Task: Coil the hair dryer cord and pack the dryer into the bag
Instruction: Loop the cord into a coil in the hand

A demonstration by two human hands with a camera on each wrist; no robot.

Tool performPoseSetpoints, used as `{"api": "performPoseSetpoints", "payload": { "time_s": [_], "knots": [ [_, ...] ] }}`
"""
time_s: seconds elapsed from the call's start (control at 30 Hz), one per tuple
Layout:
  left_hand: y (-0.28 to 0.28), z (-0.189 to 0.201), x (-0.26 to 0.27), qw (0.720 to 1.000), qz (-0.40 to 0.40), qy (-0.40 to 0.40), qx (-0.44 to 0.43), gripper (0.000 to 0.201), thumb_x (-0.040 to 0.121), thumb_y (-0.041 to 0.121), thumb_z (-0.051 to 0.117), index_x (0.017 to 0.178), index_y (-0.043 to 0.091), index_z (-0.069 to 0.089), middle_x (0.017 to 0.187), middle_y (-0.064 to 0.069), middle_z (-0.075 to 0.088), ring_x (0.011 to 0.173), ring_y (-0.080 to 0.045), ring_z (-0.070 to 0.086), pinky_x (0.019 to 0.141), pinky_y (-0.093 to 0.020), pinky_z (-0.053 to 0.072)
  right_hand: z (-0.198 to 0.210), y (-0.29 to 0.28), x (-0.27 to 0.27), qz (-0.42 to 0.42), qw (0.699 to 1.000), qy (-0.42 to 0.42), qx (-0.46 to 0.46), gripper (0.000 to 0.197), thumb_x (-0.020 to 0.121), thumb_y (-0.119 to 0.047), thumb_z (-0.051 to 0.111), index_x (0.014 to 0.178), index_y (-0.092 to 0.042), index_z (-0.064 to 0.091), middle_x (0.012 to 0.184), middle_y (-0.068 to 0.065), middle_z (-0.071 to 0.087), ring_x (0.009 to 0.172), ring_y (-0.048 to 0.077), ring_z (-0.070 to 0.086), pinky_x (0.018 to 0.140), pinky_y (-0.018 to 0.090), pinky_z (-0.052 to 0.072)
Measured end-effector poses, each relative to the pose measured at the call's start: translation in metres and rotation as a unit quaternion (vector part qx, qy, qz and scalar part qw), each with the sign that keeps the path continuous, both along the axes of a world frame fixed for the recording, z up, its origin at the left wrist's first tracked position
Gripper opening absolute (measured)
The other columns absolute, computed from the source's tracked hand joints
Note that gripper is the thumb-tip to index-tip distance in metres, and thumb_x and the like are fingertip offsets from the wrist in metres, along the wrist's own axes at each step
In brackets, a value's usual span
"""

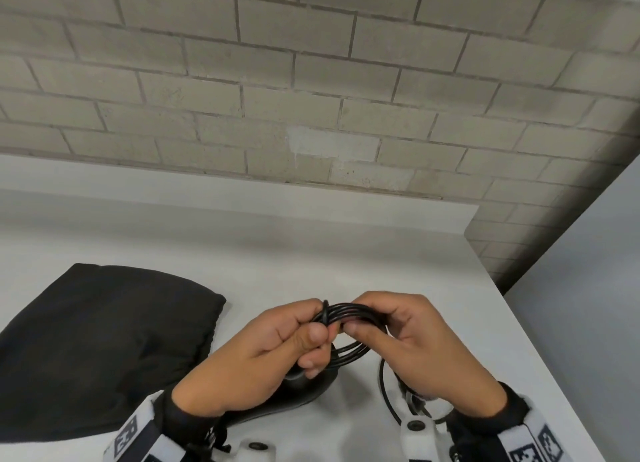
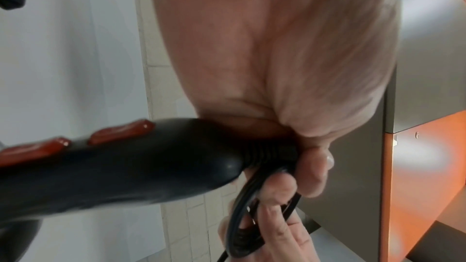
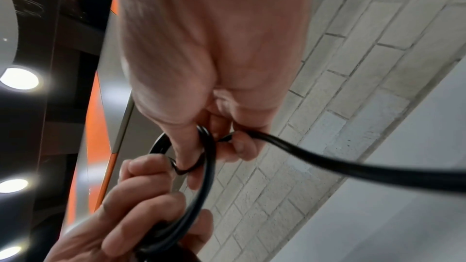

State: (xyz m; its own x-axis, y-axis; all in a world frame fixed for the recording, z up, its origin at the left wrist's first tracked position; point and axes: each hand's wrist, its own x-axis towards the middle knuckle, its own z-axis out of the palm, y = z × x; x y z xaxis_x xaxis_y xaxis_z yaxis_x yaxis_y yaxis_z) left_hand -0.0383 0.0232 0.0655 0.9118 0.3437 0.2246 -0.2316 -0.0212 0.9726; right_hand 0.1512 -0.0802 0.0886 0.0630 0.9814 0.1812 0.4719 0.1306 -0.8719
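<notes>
Both hands meet over the white desk [image 1: 346,260], just right of the black bag [image 1: 100,340], w/ the coiled cord [image 1: 349,314] bunched between them. Left hand [image 1: 256,354] has fingers + thumb curled round the left end of the coil; right hand [image 1: 426,343] pinches the right end, thumb underneath, fingers wrapped over the top. Several loops of black cord run side by side between the two grips and sag in an arc below.

Hair dryer [image 1: 287,392] sits right of the bag, mostly hidden under the left hand & wrist; only part of its dark body shows in the head view. In the left wrist view the dryer's black handle [image 2: 113,168] w/ two red switches [image 2: 121,131] runs in from the left, its ribbed cord collar tucked against the left palm [image 2: 277,57], and the cord loops drop from there thru the fingers [image 2: 279,188].

Right wrist view: right hand [image 3: 214,57] grips the loops [image 3: 206,166], and one free strand [image 3: 353,166] leads off to the right edge. Left hand's fingers [image 3: 141,196] hold the lower part of the same coil.

A loose run of cord [image 1: 384,389] curves down on the desk right of the dryer, beneath the right wrist. Bag lies flat on the desk, left of both hands, its mouth w/ drawstring edge facing the dryer; it touches neither hand. Grey brick wall [image 1: 311,80] stands behind the desk.
</notes>
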Motion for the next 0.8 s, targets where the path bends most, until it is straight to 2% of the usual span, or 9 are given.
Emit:
{"api": "performPoseSetpoints", "payload": {
  "time_s": [0.07, 0.17, 0.23, 0.33, 0.4, 0.47, 0.57, 0.73, 0.8],
  "knots": [
    [-0.001, 0.001, 0.000, 0.999, 0.020, 0.014, 0.031, 0.040, 0.099, 0.048, 0.048, 0.093, 0.009, 0.053, 0.069, 0.008, 0.041, 0.064, -0.010, 0.043, 0.065, -0.017, 0.039, 0.002, 0.000, 0.002, 0.010, 1.000, 0.008, -0.003, 0.011, 0.091, -0.019, 0.063, 0.094, -0.022, 0.073, 0.088, 0.001, 0.074, 0.085, 0.023, 0.067, 0.081, 0.047, 0.051],
    [-0.001, 0.005, -0.001, 0.993, 0.058, 0.039, 0.090, 0.031, 0.100, 0.043, 0.041, 0.090, 0.015, 0.052, 0.070, 0.009, 0.041, 0.066, -0.010, 0.042, 0.064, -0.025, 0.038, 0.006, -0.002, 0.006, 0.034, 0.998, 0.053, -0.016, 0.012, 0.092, -0.017, 0.062, 0.094, -0.023, 0.072, 0.087, 0.000, 0.075, 0.088, 0.015, 0.068, 0.083, 0.033, 0.053],
    [-0.002, 0.009, -0.002, 0.988, 0.075, 0.049, 0.122, 0.030, 0.100, 0.045, 0.039, 0.088, 0.021, 0.052, 0.069, 0.010, 0.042, 0.067, -0.015, 0.042, 0.065, -0.035, 0.038, 0.006, -0.004, 0.008, 0.050, 0.995, 0.089, -0.023, 0.014, 0.092, -0.015, 0.061, 0.092, -0.022, 0.073, 0.085, 0.001, 0.074, 0.087, 0.012, 0.067, 0.082, 0.025, 0.050],
    [-0.005, 0.013, -0.002, 0.980, 0.100, 0.060, 0.162, 0.028, 0.099, 0.051, 0.035, 0.085, 0.033, 0.052, 0.069, 0.009, 0.045, 0.068, -0.028, 0.045, 0.067, -0.048, 0.042, 0.007, -0.006, 0.009, 0.070, 0.987, 0.143, -0.035, 0.014, 0.091, -0.012, 0.060, 0.091, -0.019, 0.072, 0.082, 0.002, 0.073, 0.085, 0.011, 0.067, 0.081, 0.021, 0.049],
    [-0.008, 0.013, -0.002, 0.975, 0.115, 0.063, 0.181, 0.025, 0.100, 0.051, 0.034, 0.091, 0.038, 0.053, 0.069, 0.010, 0.046, 0.068, -0.022, 0.046, 0.068, -0.047, 0.044, 0.006, -0.006, 0.010, 0.075, 0.985, 0.152, -0.042, 0.013, 0.092, -0.011, 0.059, 0.091, -0.017, 0.071, 0.082, 0.001, 0.072, 0.084, 0.011, 0.066, 0.081, 0.021, 0.049],
    [-0.010, 0.012, 0.000, 0.971, 0.134, 0.065, 0.187, 0.019, 0.102, 0.047, 0.035, 0.106, 0.040, 0.051, 0.068, 0.011, 0.046, 0.067, -0.013, 0.045, 0.068, -0.040, 0.045, 0.006, -0.007, 0.011, 0.080, 0.983, 0.155, -0.053, 0.011, 0.093, -0.010, 0.058, 0.092, -0.013, 0.069, 0.082, 0.000, 0.070, 0.085, 0.011, 0.065, 0.082, 0.022, 0.048],
    [-0.012, 0.010, 0.002, 0.966, 0.145, 0.064, 0.203, 0.027, 0.101, 0.044, 0.034, 0.125, 0.042, 0.047, 0.067, 0.011, 0.045, 0.064, -0.009, 0.043, 0.065, -0.030, 0.043, 0.006, -0.007, 0.012, 0.085, 0.981, 0.159, -0.069, 0.011, 0.095, -0.009, 0.057, 0.094, -0.006, 0.067, 0.082, 0.000, 0.069, 0.085, 0.012, 0.065, 0.083, 0.022, 0.048],
    [-0.013, 0.011, 0.006, 0.962, 0.170, 0.051, 0.207, 0.033, 0.099, 0.051, 0.032, 0.115, 0.032, 0.054, 0.066, 0.011, 0.046, 0.063, -0.012, 0.044, 0.062, -0.033, 0.042, 0.003, -0.003, 0.005, 0.042, 0.985, 0.158, -0.045, 0.010, 0.091, -0.012, 0.062, 0.096, -0.010, 0.070, 0.086, 0.002, 0.073, 0.087, 0.013, 0.068, 0.082, 0.023, 0.050],
    [-0.012, 0.011, 0.008, 0.961, 0.189, 0.043, 0.197, 0.034, 0.099, 0.051, 0.033, 0.110, 0.027, 0.055, 0.066, 0.009, 0.045, 0.063, -0.021, 0.045, 0.063, -0.038, 0.043, -0.003, -0.003, -0.002, -0.011, 0.993, 0.121, 0.010, 0.016, 0.085, -0.013, 0.070, 0.101, -0.018, 0.068, 0.093, -0.003, 0.071, 0.089, 0.012, 0.067, 0.082, 0.025, 0.051]
  ]
}}
